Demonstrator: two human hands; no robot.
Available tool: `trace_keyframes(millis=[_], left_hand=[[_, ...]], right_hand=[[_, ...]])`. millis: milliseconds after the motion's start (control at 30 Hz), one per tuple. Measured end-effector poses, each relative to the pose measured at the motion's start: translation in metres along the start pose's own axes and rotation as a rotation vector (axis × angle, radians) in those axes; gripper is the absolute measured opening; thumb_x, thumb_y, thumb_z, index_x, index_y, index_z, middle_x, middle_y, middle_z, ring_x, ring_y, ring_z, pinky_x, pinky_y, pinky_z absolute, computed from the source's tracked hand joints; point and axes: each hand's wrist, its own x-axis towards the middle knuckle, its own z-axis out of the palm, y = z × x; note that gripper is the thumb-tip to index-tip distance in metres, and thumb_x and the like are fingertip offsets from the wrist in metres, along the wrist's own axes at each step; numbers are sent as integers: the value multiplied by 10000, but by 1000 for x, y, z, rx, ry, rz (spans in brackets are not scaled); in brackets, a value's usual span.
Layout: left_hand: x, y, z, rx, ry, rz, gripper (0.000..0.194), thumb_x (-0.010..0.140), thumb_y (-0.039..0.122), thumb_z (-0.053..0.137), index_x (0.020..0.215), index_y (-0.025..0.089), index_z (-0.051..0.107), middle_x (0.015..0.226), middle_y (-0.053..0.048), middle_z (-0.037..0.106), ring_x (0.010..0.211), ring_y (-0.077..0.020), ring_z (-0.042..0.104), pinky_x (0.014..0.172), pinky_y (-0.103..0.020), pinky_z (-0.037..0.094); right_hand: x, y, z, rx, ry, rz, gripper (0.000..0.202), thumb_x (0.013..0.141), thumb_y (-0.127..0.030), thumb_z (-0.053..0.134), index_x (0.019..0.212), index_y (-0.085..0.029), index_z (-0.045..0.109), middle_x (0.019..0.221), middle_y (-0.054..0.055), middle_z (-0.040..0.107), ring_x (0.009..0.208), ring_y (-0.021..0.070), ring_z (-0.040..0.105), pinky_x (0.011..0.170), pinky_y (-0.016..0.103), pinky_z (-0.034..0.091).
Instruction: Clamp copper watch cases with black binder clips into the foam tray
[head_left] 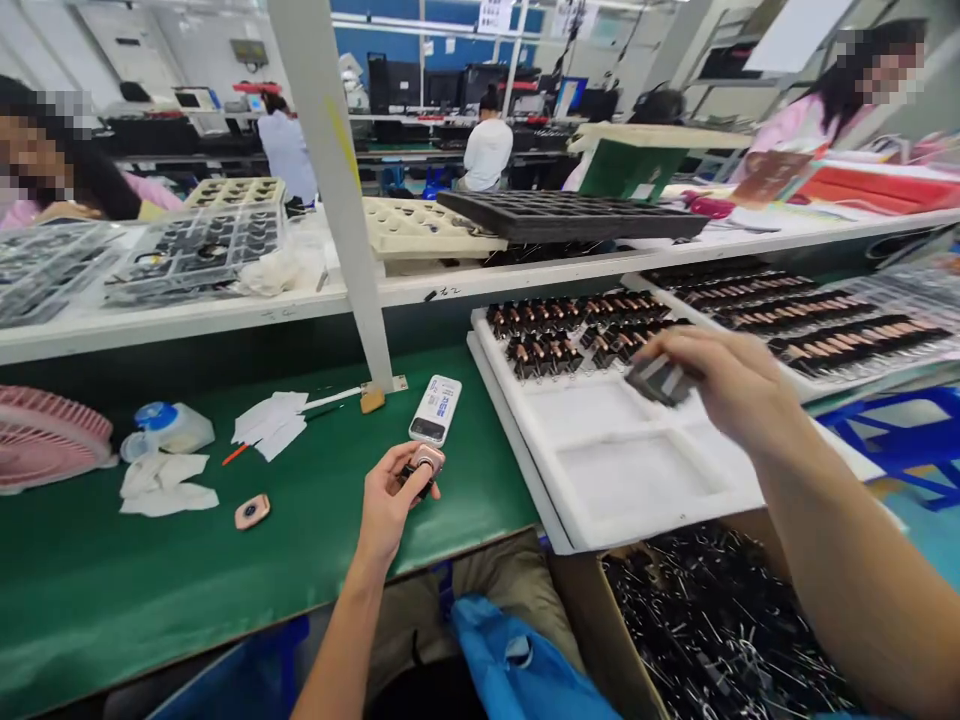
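Observation:
My left hand pinches a small rose-gold piece with a dark part beneath it, above the green mat near its front edge. My right hand is closed on a dark clip-like object, blurred, over the white foam tray. Rows of black clips with rose-gold pieces stand in the tray's back compartments. A second rose-gold piece lies on the mat to the left. Just beyond my left hand is a white device with a dark display.
On the green mat are white papers, a blue-capped bottle and a pink fan. A box of black clips sits below the foam tray. A white post rises by the shelf; people sit beyond.

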Motion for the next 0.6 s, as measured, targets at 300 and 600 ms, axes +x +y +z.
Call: trace_keyframes(millis=[300,600], left_hand=[[-31,11,-30,-20,-36,-36,316,773,342,842,1027,164,779,885,-90,751,594,-168,645,574,-311,549],[-67,7,-53,-87,-94,-138,332,798,326,824,1085,169,772,827,-81,717,544,-141,598,477,-265,502]], right_hand=[[-133,-54,145,1144,-753,499,319,975,-517,671,916,-208,728,896,97,722,806,227,667,753,373,514],[-152,-38,223,1484,-521,646,449,880,-625,708,910,-177,691,629,11,573,462,122,428,459,260,313]])
